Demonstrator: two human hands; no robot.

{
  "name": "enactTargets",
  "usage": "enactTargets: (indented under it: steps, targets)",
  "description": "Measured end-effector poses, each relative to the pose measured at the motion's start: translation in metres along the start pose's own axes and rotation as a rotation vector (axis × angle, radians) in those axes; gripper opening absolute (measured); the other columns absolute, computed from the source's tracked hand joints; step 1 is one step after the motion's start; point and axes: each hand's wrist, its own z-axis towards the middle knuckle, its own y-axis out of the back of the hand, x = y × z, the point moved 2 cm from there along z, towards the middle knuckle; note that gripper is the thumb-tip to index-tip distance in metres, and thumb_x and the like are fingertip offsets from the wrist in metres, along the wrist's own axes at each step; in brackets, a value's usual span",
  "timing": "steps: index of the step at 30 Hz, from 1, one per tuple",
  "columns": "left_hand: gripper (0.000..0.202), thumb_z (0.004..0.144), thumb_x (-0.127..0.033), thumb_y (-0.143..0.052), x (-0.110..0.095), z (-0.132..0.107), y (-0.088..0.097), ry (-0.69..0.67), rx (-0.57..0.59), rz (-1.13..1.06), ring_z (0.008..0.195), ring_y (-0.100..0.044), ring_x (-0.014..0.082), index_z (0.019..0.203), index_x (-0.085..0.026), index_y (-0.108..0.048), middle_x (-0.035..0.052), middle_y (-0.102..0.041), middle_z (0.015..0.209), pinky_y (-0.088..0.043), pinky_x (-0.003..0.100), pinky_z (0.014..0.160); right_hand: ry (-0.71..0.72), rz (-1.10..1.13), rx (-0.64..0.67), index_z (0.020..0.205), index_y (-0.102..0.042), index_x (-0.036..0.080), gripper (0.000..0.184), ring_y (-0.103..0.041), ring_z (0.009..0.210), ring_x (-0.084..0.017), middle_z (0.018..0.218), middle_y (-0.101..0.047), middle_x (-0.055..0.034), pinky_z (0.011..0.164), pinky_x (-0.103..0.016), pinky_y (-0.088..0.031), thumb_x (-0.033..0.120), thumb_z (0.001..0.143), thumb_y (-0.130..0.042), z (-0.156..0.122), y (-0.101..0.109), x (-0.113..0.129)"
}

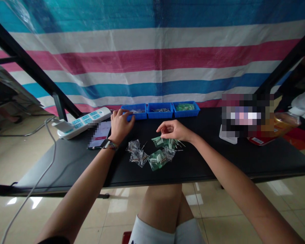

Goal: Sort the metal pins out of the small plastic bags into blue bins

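The left hand (122, 123) reaches over the near-left corner of the left blue bin (140, 117), its fingers bent down at the edge; I cannot tell whether they grip anything. Clear plastic shows inside that bin. The right hand (176, 130) is above the table (244, 152), thumb and fingers curled toward each other just over the upper green packet (165, 143); whether anything is pinched between them cannot be made out.

2 more blue bins stand in the same row: the middle bin (160, 115) holds loose metal pins (161, 110), and the right bin (187, 113) holds green packets. On the table between the forearms lie clear packets (139, 157), to the left, and the lower green packet (157, 160), nearer the front edge. A few thin pins (179, 145) stick out beside the upper green packet.

A phone (102, 132) lies just beside the left wrist, with a white power strip (87, 118) behind it. Behind the bins hangs a striped sheet (142, 62).
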Motion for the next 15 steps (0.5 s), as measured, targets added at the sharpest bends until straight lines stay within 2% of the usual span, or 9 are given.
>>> enactTargets:
  steps: [4,6,10,13,15]
  targets:
    - [0.047,0.095,-0.044,-0.066,-0.002,-0.001,-0.003,0.008,0.057,-0.022,0.135,-0.049,0.0488,0.136,-0.021,-0.074,0.0199,-0.067,0.140,-0.039,0.069,0.112,-0.036,0.180,-0.119,0.096,-0.079,0.017,0.030,-0.066,0.078,-0.015,0.082,-0.071,-0.0003,0.077,-0.030,-0.056,0.029,0.071,-0.091,0.002,0.001,-0.002]
    - [0.050,0.098,-0.042,-0.063,-0.011,-0.001,0.001,-0.041,0.066,-0.069,0.139,-0.049,0.0467,0.143,-0.022,-0.070,0.0182,-0.065,0.144,-0.037,0.068,0.116,-0.040,0.242,-0.176,0.095,-0.078,0.018,0.030,-0.064,0.078,-0.014,0.082,-0.069,0.0005,0.074,-0.029,-0.056,0.029,0.070,-0.092,0.003,0.000,-0.003]
    - [0.047,0.102,-0.031,-0.059,-0.043,-0.001,0.017,-0.245,0.097,-0.258,0.131,-0.058,0.0348,0.148,-0.026,-0.063,0.0115,-0.069,0.139,-0.045,0.057,0.117,-0.086,0.373,-0.273,0.095,-0.076,0.020,0.032,-0.065,0.079,-0.014,0.087,-0.067,0.0012,0.073,-0.029,-0.058,0.033,0.071,-0.093,0.006,-0.003,-0.008]
    - [0.050,0.100,-0.026,-0.066,-0.070,-0.006,0.027,-0.412,0.161,-0.338,0.134,-0.059,0.0339,0.150,-0.029,-0.063,0.0109,-0.067,0.144,-0.049,0.055,0.116,-0.114,0.464,-0.315,0.094,-0.073,0.020,0.035,-0.068,0.082,-0.014,0.091,-0.068,0.0012,0.078,-0.031,-0.062,0.033,0.069,-0.094,0.007,-0.003,-0.014]
    - [0.042,0.100,-0.025,-0.067,-0.082,-0.009,0.030,-0.510,0.215,-0.377,0.134,-0.060,0.0331,0.142,-0.030,-0.069,0.0102,-0.066,0.148,-0.051,0.054,0.115,-0.123,0.502,-0.347,0.093,-0.073,0.020,0.035,-0.068,0.082,-0.014,0.089,-0.067,0.0017,0.079,-0.030,-0.062,0.031,0.068,-0.094,0.008,-0.001,-0.019]
